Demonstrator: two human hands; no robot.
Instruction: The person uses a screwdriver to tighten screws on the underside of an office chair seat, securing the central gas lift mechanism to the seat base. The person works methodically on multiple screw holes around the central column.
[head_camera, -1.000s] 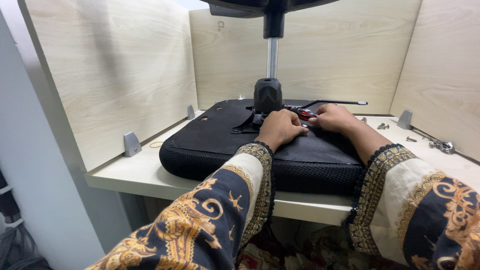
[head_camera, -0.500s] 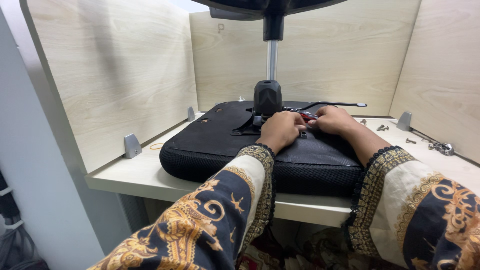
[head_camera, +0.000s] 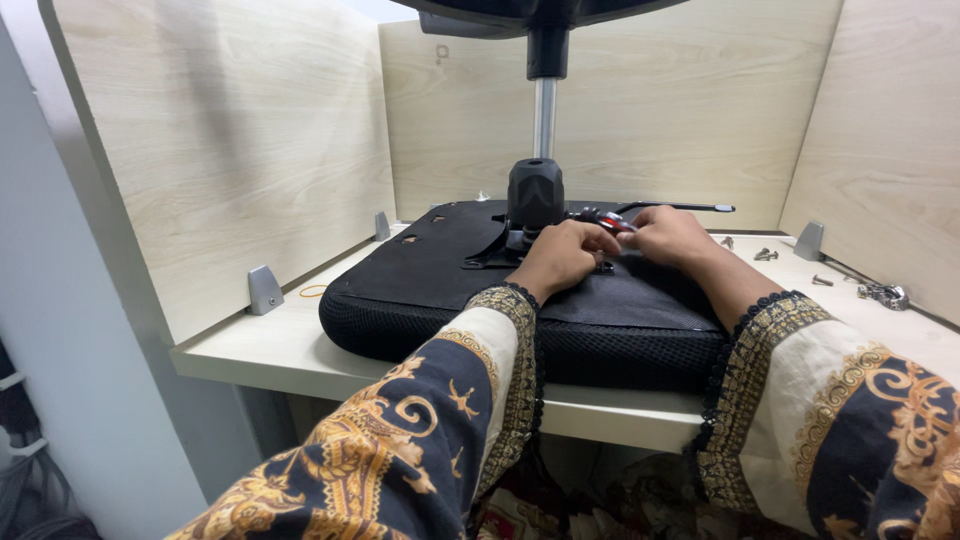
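Observation:
A black office-chair seat (head_camera: 430, 285) lies upside down on a pale wooden bench (head_camera: 250, 345). Its black mechanism plate (head_camera: 500, 245) carries a black collar (head_camera: 535, 192) and a chrome gas-lift column (head_camera: 544, 118) rising out of view. My left hand (head_camera: 562, 257) rests fingers-curled on the plate beside the collar. My right hand (head_camera: 668, 236) is right next to it, closed around a small red-and-black tool (head_camera: 604, 219) whose tip sits between the two hands. A black lever (head_camera: 680, 208) juts out behind my right hand. Both arms wear patterned black, gold and white sleeves.
Wooden partition walls enclose the bench on the left, back and right, fixed with grey corner brackets (head_camera: 265, 290). Several loose screws (head_camera: 765, 254) and a metal fitting (head_camera: 886, 294) lie at the right. A rubber band (head_camera: 313, 291) lies left of the seat.
Both hands stay together at the mechanism with only slight finger movement. The view has shifted a little.

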